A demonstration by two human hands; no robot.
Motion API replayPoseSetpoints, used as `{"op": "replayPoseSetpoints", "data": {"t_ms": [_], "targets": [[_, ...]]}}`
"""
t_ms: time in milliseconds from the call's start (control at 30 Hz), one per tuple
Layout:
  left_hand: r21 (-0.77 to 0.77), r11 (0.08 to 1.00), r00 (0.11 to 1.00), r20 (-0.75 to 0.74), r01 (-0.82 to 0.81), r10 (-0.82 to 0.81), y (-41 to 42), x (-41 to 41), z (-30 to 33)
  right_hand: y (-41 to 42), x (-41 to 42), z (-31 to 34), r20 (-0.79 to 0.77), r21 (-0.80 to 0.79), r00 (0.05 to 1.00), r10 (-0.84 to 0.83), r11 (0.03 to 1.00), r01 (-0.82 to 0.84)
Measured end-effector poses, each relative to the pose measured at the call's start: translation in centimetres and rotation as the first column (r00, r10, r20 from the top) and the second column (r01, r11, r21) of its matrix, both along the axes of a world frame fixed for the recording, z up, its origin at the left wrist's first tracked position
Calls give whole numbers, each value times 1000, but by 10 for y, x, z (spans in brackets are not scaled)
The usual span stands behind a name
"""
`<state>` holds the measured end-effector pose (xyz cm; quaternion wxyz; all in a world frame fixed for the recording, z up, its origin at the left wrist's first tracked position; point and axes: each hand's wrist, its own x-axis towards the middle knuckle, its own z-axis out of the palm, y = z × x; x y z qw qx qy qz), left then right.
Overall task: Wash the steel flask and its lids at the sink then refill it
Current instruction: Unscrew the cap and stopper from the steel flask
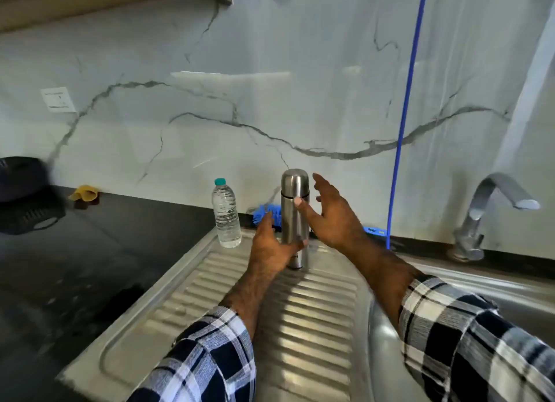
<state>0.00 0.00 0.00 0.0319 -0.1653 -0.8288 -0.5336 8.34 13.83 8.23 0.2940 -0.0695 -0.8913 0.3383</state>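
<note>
A tall steel flask (294, 209) with its cap on stands upright at the far end of the ribbed steel drainboard (300, 311). My left hand (271, 245) wraps its thumb and fingers round the flask's lower body. My right hand (330, 212) hovers beside the flask's upper part with fingers spread; its thumb tip lies against the flask just below the cap. A clear plastic water bottle (225, 214) with a teal cap stands to the left of the flask.
A blue bottle brush (265, 214) lies behind the flask by the wall. The sink basin (510, 299) opens at the right, with a steel tap (492, 209) behind it. A blue hose (404, 116) hangs down the marble wall. Black counter (90, 266) lies left, with a yellow cloth (84, 193).
</note>
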Motion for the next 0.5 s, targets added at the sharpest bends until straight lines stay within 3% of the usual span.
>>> {"op": "replayPoseSetpoints", "data": {"t_ms": [200,500], "targets": [[106,988,991,52,117,-123,18,-12,5,-5,-34,11,-88,-61,995,53,996,-59],[227,968,992,41,106,-119,24,10,16,-8,0,35,-180,-87,983,40,995,-56]]}}
